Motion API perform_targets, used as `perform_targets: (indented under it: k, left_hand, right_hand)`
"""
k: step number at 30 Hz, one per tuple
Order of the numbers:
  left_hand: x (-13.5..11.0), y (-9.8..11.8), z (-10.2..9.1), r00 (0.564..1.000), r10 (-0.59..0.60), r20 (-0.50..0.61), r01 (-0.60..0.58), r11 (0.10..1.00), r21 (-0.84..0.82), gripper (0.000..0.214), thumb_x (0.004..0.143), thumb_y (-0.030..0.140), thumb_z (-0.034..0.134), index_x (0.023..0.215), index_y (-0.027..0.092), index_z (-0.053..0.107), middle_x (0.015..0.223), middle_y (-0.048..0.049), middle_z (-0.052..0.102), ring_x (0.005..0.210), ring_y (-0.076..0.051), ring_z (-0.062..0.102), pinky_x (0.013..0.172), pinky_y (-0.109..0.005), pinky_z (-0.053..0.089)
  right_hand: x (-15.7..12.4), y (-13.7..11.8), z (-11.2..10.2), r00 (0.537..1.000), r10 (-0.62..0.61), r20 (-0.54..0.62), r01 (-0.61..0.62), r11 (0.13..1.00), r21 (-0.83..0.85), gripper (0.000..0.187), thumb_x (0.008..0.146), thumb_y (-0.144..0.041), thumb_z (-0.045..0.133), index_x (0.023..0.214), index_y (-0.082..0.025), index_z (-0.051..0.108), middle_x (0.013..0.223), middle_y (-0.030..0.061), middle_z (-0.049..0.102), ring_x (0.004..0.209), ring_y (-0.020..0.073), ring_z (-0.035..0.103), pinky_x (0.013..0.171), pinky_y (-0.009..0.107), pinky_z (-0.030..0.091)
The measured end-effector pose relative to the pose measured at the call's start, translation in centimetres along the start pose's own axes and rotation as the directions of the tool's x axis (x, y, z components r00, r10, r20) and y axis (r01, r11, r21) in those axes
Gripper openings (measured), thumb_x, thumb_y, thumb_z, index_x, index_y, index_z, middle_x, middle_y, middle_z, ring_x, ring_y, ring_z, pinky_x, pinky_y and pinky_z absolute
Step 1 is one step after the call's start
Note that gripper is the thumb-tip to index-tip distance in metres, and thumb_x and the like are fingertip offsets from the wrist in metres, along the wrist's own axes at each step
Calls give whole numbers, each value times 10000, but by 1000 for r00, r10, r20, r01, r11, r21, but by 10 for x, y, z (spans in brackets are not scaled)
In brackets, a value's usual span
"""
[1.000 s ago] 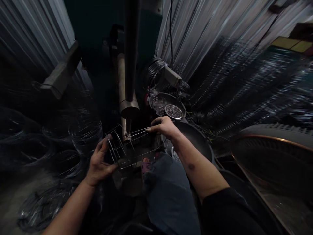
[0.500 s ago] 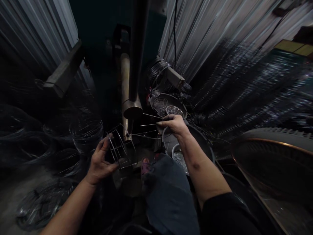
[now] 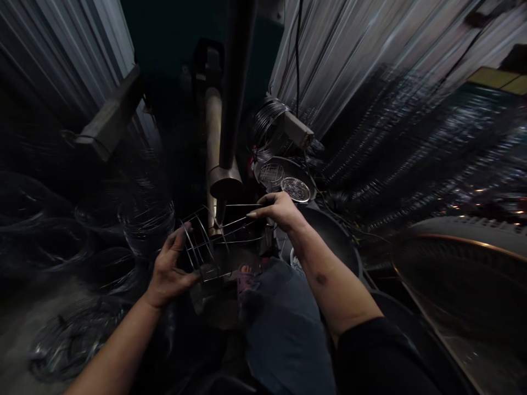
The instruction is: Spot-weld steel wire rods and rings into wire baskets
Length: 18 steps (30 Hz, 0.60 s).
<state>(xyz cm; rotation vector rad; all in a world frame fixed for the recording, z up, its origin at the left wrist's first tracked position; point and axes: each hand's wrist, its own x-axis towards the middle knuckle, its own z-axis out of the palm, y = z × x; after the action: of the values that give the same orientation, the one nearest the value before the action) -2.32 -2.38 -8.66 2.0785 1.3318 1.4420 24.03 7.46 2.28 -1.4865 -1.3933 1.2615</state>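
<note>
Fingers [image 3: 177, 240] on both hands are pinching wire. Thick metal arm [image 3: 224, 175] is jutting toward them. Dark tub [image 3: 331, 227] is sitting at right. Left hand [image 3: 168, 274] is gripping a wire cage [image 3: 200, 263] near the arm's end; right hand [image 3: 278, 211] is holding thin wires [image 3: 236, 222] running cageward, attachment unclear.
</note>
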Motion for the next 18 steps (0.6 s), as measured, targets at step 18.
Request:
perform_targets:
  k: [18]
  left_hand:
    - [1,-9,3,995,-91,34,94,993,-77,966,640,361,821,1466,313,321,1403,-84,448,1259,-308,493,1085,-510,403]
  right_hand:
    - [5,-1,-1,1000,-8,-10,8,1000,-25,361,348,-285,882,590,-145,652,505,-17,568,478,127,512,448,243,411]
